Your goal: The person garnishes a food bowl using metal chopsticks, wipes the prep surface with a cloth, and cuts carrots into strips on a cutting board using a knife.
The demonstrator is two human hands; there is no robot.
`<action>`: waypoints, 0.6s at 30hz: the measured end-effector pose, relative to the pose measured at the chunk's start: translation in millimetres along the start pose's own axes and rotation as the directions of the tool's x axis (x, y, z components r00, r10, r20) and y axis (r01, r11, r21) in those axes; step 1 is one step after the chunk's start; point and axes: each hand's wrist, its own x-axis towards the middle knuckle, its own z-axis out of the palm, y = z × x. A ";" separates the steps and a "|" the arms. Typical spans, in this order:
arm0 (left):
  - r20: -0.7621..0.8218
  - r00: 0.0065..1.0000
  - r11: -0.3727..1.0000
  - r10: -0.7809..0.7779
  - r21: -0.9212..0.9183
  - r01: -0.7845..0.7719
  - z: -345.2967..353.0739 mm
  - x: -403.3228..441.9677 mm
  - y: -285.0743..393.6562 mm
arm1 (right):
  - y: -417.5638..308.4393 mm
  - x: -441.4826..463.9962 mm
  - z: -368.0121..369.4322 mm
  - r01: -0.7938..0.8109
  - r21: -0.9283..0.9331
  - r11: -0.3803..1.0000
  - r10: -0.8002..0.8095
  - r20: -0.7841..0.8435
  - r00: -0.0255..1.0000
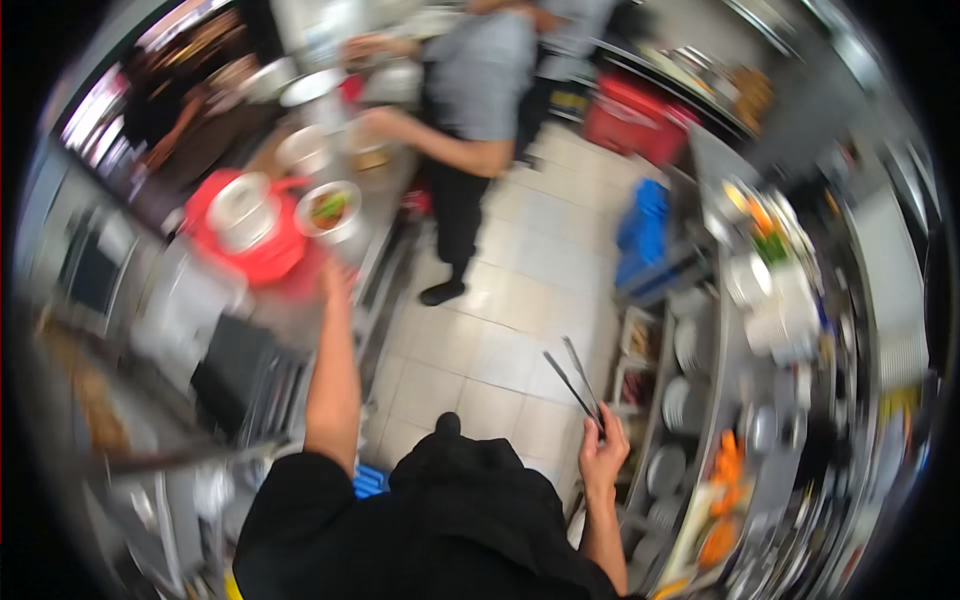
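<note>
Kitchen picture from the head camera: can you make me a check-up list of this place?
Surface: left counter bears a white bowl of green and reddish food.
Job's things: tongs, spread open above the floor.
Clutter: a red item beside that bowl; stacked plates on the right-hand shelf.
Hands: right hand grips the tongs; left hand is by the bowl, too blurred to tell if touching.
Cables: nothing seen.
Surroundings: a co-worker at the counter; blue bag across the aisle.
</note>
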 end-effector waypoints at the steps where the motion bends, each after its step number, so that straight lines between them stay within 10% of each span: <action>1: 0.108 0.994 1.000 0.023 -0.006 -0.022 -12.8 -17.0 -21.0 | 13.7 0.8 -7.3 -0.010 0.058 0.998 0.014 -0.073 0.997; 4: 0.199 0.935 0.950 -0.295 0.165 0.264 -46.3 -96.1 -118.4 | 40.6 -2.7 -68.7 -0.073 -0.118 0.990 0.037 -0.284 0.958; 6: 0.361 0.631 0.721 -0.687 0.225 0.656 -106.5 -128.0 -194.6 | 76.2 -19.7 -118.1 -0.242 -0.198 0.950 0.137 -0.434 0.891; 7: -0.034 0.682 0.588 -0.731 0.476 0.654 -108.0 -189.2 -205.4 | 86.7 -24.6 -145.0 -0.271 -0.186 0.944 0.143 -0.511 0.847; 8: -0.109 0.551 0.335 -0.828 0.692 0.640 -146.9 -201.9 -233.1 | 109.1 -34.8 -170.8 -0.319 -0.218 0.922 0.133 -0.596 0.792; 10: 0.016 0.613 0.192 -0.790 0.956 0.223 -215.2 -250.5 -232.2 | 151.4 -60.6 -228.5 -0.477 -0.140 0.868 0.228 -0.742 0.631; 13: -0.149 0.689 -0.037 -0.710 0.984 0.174 -204.6 -296.9 -231.7 | 201.3 -93.6 -327.7 -0.611 -0.090 0.787 0.231 -0.875 0.426; 18: -0.215 0.815 -0.022 -0.538 0.970 0.241 -110.7 -325.9 -255.6 | 339.3 -171.2 -478.2 -0.766 0.073 0.638 0.161 -0.986 0.040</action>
